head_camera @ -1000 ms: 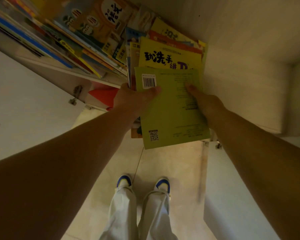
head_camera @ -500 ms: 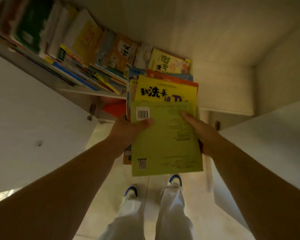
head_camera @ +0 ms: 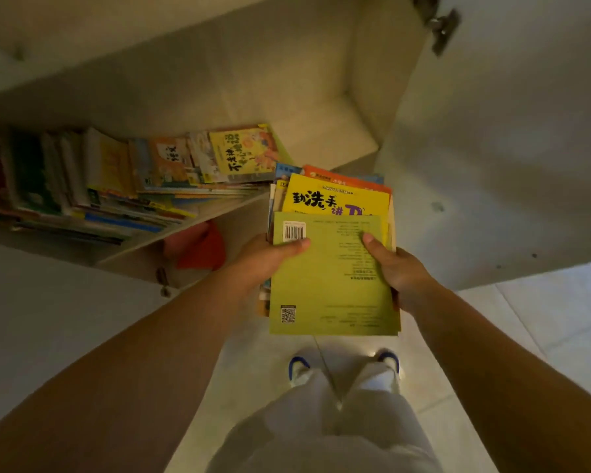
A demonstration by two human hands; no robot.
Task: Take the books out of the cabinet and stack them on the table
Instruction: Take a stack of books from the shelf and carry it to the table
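In the middle of the frame we hold a stack of books (head_camera: 335,254) clear of the cabinet (head_camera: 321,107), above the tiled floor (head_camera: 526,322) and our shoes (head_camera: 299,368). Our left hand (head_camera: 263,261) has its grip closed on the stack's left edge, thumb lying across the top green cover just under the barcode. Our right hand (head_camera: 400,271) has its grip closed on the right edge, thumb pressed on the same cover. A yellow book and an orange one fan out behind the green one. At left of the frame, more books (head_camera: 144,186) lean in a row on the shelf (head_camera: 198,216), with a red thing (head_camera: 198,247) in the compartment below. An open cabinet door (head_camera: 512,158) fills the upper right of the frame.
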